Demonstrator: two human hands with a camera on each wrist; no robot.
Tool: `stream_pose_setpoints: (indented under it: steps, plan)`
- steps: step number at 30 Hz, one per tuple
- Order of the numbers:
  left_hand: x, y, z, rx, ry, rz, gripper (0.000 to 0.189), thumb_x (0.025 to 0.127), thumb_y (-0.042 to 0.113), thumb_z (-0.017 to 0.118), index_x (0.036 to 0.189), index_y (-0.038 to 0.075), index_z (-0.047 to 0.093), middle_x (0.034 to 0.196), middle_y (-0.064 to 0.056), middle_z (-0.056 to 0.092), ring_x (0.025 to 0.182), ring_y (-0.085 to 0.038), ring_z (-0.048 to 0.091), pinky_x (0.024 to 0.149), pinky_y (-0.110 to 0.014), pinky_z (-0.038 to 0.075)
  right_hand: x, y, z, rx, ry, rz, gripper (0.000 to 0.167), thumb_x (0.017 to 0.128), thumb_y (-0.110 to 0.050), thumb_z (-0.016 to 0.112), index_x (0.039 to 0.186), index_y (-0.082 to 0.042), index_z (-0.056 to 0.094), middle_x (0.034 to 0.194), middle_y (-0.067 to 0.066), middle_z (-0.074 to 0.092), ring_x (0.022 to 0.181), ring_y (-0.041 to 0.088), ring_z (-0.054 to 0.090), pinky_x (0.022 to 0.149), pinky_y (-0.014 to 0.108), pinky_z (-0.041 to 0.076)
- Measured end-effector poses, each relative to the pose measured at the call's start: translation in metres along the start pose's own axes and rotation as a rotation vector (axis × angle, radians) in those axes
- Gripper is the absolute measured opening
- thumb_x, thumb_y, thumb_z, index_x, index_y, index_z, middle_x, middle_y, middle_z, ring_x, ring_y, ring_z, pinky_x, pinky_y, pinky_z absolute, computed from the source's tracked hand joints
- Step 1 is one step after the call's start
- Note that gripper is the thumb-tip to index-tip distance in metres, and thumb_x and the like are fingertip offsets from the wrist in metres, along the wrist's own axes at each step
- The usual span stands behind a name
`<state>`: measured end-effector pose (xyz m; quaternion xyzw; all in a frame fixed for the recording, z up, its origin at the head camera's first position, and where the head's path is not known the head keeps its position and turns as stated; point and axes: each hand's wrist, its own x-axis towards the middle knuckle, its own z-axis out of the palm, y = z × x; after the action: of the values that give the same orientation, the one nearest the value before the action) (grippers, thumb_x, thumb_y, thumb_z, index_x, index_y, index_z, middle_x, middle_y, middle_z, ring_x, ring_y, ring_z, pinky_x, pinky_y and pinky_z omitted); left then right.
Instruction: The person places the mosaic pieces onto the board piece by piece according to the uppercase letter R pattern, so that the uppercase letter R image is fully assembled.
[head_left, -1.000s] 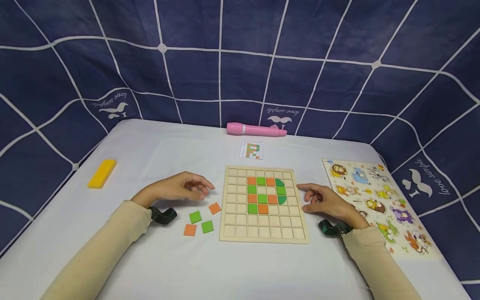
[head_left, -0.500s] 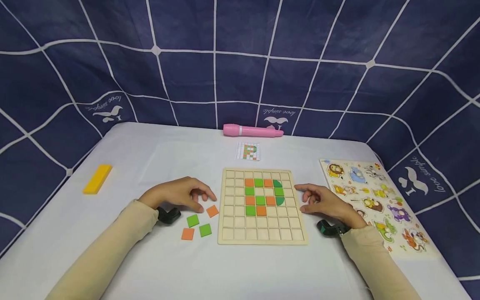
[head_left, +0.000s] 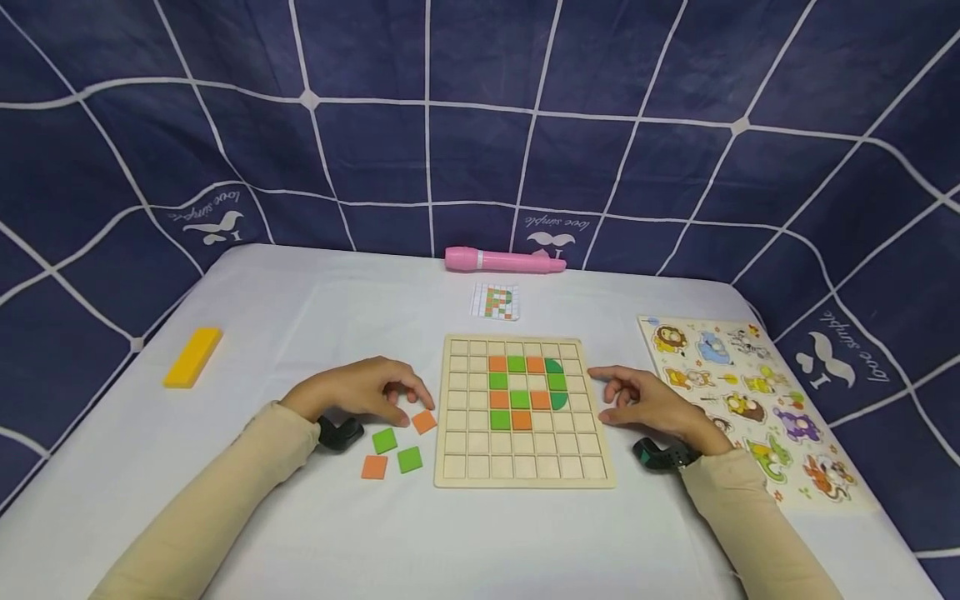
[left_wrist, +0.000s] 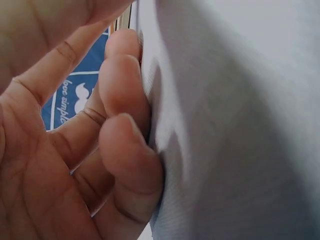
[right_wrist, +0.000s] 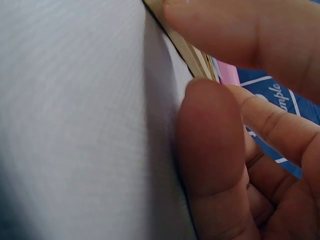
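A wooden grid board (head_left: 525, 468) lies flat on the white table. Green and orange square tiles and two dark green rounded pieces sit in its cells. My left hand (head_left: 367, 388) is low beside the board's left side, its thumb and fingertips at a loose orange tile (head_left: 423, 422); the left wrist view shows bent fingers (left_wrist: 131, 155) against the cloth, with no tile in sight. At the board's right edge, my right hand (head_left: 651, 407) touches the rim with relaxed index finger and thumb. Two green tiles (head_left: 409, 459) and another orange tile (head_left: 374, 467) lie near the left wrist.
Behind the board is a small printed pattern card (head_left: 496, 302), then a pink pen-like stick (head_left: 506, 261). A yellow block (head_left: 192, 357) lies far left. An animal puzzle board (head_left: 750, 408) lies right, partly behind the right forearm. Dark blue cloth (head_left: 480, 133) hangs behind.
My left hand has come down and nearer to me, reaching the loose orange tile. My right hand stays by the board's edge. The head view has shifted slightly.
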<state>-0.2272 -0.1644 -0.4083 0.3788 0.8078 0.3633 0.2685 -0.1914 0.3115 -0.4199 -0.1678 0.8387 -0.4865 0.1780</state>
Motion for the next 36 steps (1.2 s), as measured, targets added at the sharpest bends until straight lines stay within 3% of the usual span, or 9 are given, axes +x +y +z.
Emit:
stream_pose_setpoints:
  steps: [11, 23, 29, 36]
  plan:
    - [-0.001, 0.002, 0.006, 0.054, 0.049, -0.025, 0.029, 0.082, 0.011, 0.094, 0.108, 0.017, 0.083, 0.097, 0.004, 0.063, 0.072, -0.008, 0.053, 0.070, -0.024, 0.046, -0.001, 0.002, 0.001, 0.033, -0.007, -0.020, 0.070, 0.088, 0.002, 0.083, 0.148, 0.017, 0.050, 0.101, 0.010, 0.058, 0.077, 0.011, 0.052, 0.068, 0.022, 0.045]
    - [-0.002, 0.001, 0.006, 0.097, 0.109, -0.026, 0.022, 0.083, 0.010, 0.092, 0.100, 0.017, 0.080, 0.090, 0.008, 0.065, 0.068, -0.007, 0.055, 0.066, -0.024, 0.047, -0.001, 0.001, 0.002, 0.017, -0.005, -0.005, 0.070, 0.088, 0.002, 0.083, 0.148, 0.017, 0.050, 0.100, 0.011, 0.058, 0.077, 0.011, 0.051, 0.068, 0.021, 0.044]
    - [-0.001, 0.004, 0.007, 0.074, 0.203, -0.047, 0.022, 0.083, 0.014, 0.092, 0.100, 0.014, 0.078, 0.089, 0.009, 0.072, 0.070, -0.010, 0.059, 0.068, -0.025, 0.050, -0.001, 0.002, 0.003, 0.009, -0.005, 0.003, 0.070, 0.088, 0.003, 0.083, 0.148, 0.016, 0.050, 0.100, 0.011, 0.058, 0.078, 0.011, 0.051, 0.069, 0.021, 0.043]
    - [0.004, 0.023, 0.014, 0.054, 0.330, -0.059, 0.020, 0.083, 0.010, 0.086, 0.102, 0.010, 0.077, 0.086, 0.009, 0.076, 0.074, -0.012, 0.067, 0.072, -0.027, 0.054, 0.000, 0.002, 0.001, -0.001, -0.004, -0.004, 0.070, 0.088, 0.002, 0.084, 0.148, 0.016, 0.051, 0.101, 0.011, 0.058, 0.078, 0.012, 0.052, 0.069, 0.022, 0.044]
